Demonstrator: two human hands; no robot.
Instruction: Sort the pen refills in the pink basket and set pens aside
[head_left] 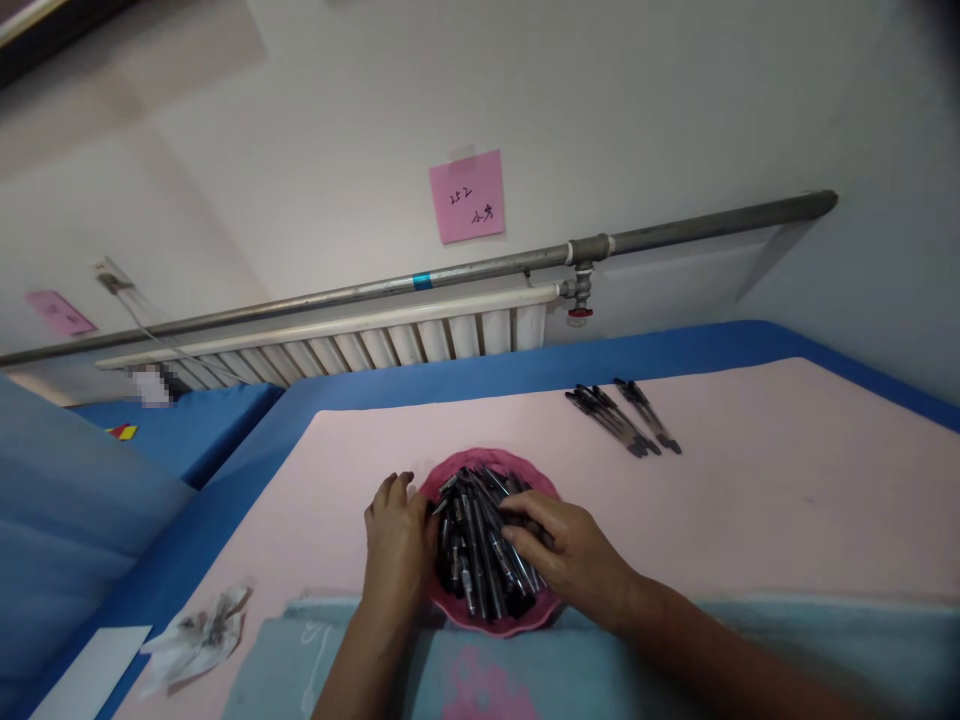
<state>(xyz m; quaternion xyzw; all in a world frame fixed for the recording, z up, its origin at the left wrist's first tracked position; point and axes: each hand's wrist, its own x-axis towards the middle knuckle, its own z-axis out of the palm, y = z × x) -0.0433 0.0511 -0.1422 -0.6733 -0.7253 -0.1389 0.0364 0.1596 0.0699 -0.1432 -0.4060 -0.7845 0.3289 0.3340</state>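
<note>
Bare pink tabletop (787,500) stretches wide right of the pen-filled bowl (491,625). Loose pens (622,418) lie farther back; crumpled wrapper (196,635) sits left.

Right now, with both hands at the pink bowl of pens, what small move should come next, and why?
Probably closing the right hand on a few pens: its fingers already lie on top of the heap in the pink bowl, but none looks gripped yet. The left hand rests against the bowl's side, seemingly steadying it. A small group of pens lies farther out on the table.
</note>
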